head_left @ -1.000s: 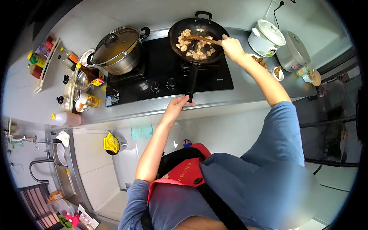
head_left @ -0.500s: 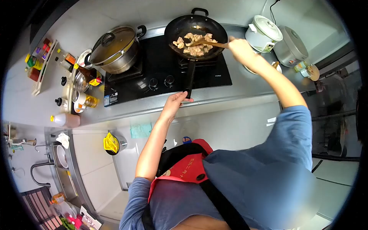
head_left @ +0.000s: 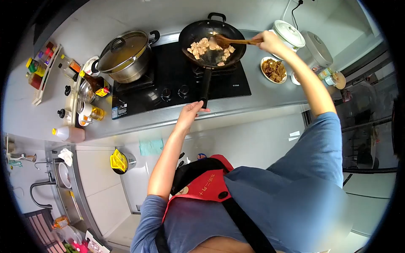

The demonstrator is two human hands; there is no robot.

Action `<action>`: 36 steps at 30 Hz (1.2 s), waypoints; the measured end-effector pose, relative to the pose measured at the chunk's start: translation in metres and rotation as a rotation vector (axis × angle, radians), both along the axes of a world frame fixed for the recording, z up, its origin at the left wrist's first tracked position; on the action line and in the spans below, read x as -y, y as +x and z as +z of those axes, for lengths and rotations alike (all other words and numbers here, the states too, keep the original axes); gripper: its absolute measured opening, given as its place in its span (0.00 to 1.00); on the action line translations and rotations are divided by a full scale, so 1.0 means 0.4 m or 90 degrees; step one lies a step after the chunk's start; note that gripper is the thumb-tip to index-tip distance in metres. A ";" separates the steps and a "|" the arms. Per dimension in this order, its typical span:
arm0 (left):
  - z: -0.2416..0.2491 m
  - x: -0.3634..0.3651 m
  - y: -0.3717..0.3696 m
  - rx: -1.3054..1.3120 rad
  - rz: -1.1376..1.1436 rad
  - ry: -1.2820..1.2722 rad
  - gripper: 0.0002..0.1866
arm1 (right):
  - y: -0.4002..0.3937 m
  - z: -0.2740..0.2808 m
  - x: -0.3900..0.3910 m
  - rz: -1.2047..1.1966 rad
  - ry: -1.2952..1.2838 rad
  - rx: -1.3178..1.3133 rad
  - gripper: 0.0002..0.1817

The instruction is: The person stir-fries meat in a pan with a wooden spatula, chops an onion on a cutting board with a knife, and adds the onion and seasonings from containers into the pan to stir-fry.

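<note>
My left hand point(head_left: 192, 114) is closed on the end of the long black handle of a wok point(head_left: 205, 86). The wok sits on the right burner of a black gas stove point(head_left: 173, 78). Pieces of pale cooked meat point(head_left: 199, 47) lie in it, split into a larger left group and a smaller right one. A wooden spatula point(head_left: 240, 41) reaches into the wok from the right, its blade among the meat. Gripping its handle end is my right hand point(head_left: 270, 42), raised over the counter. A plate of brown sliced food point(head_left: 273, 70) stands below that hand.
A lidded steel pot point(head_left: 126, 59) occupies the left burner. Sauce bottles point(head_left: 98, 84) and jars crowd the counter's left end. A white cooker point(head_left: 289, 33) and a grey rice cooker point(head_left: 316, 50) stand at the right. A sink point(head_left: 69, 198) lies at lower left.
The spatula has moved up within the wok, and the meat has parted into groups. My right hand has risen, uncovering the plate of brown food. The left hand keeps hold of the handle.
</note>
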State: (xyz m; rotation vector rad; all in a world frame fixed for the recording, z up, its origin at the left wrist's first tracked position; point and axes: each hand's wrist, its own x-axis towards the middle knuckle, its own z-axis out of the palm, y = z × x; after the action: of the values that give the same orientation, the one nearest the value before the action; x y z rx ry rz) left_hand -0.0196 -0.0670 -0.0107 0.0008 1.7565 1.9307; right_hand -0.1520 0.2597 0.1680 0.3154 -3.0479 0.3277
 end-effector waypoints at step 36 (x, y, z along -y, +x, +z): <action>-0.004 0.001 0.007 -0.008 0.027 0.000 0.18 | 0.107 -0.048 0.117 0.225 0.075 -0.036 0.13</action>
State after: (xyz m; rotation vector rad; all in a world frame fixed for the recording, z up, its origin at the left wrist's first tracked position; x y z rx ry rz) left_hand -0.0169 -0.0676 -0.0124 -0.0254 1.7783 1.9645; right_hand -0.1092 0.2130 0.1486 0.8597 -2.9506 0.1506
